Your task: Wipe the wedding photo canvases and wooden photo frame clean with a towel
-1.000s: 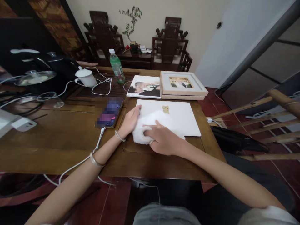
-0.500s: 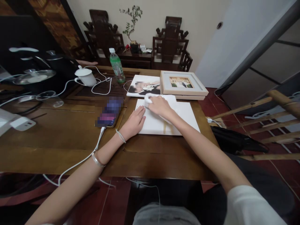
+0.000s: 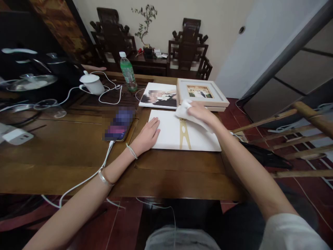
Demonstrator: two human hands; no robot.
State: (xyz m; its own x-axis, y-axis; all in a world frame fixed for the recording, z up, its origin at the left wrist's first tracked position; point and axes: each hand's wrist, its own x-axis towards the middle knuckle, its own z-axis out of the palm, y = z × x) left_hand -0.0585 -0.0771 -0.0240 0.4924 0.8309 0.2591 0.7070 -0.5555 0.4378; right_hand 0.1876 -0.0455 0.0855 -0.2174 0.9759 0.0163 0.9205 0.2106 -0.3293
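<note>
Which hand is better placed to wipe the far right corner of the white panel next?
Right, probably. The right hand grips the white cloth at the white panel's far edge. The left hand lies flat on its near left corner, holding nothing.

Soft white cloth (image 3: 185, 110) on a smooth matt white board (image 3: 169, 133); glossy dark wooden bench (image 3: 78, 152); pale wood picture frame (image 3: 201, 93).

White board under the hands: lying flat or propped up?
Flat: the white board lies on the table, left hand pressing it, right hand holding a cloth.
</note>
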